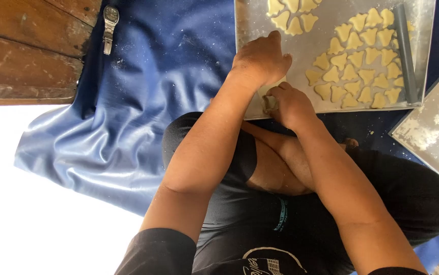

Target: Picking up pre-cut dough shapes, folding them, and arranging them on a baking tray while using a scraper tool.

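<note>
My left hand (260,61) lies knuckles up on the near left part of a metal baking tray (250,30), its fingers curled over a pale piece of dough (271,86). Just below it, at the tray's near edge, my right hand (290,104) is closed around a small grey metal cutter (270,104), which touches the dough. Several pale yellow cut dough shapes (354,71) lie in rows on the right half of the tray, and a few more dough shapes (291,15) sit at its far edge.
A dark grey bar (405,51) lies along the tray's right side. A floury flat board (433,122) sits to the right. A blue sheet (143,102) covers the floor, with a wristwatch (110,25) at its edge by wooden planks (26,46). My crossed legs (280,173) are under my arms.
</note>
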